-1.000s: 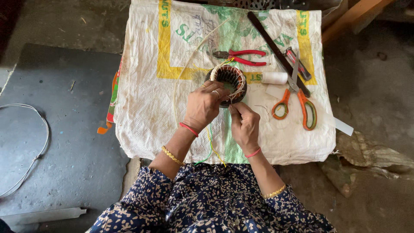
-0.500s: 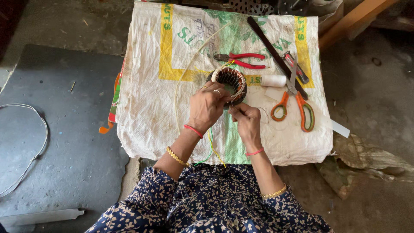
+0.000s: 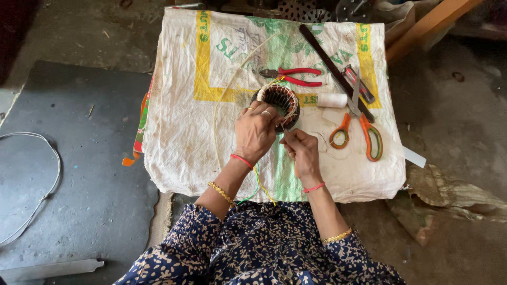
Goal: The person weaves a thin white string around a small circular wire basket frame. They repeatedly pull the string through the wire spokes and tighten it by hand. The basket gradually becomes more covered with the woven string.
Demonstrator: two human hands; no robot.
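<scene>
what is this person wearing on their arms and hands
Both arms have dark blue sleeves with a small pale floral print, pushed up to the elbows. The left hand has rings on two fingers, a red thread at the wrist and a gold bangle further up. The right hand has a red wrist thread and a gold bangle too.

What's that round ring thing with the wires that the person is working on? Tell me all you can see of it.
The ring is a dark metal core with copper-coloured wire coils wound around its inner slots, open in the middle. It lies flat on the white woven sack. The left hand grips its near edge; the right hand pinches a thin strand beside it. Loose wires trail toward the person.
</scene>
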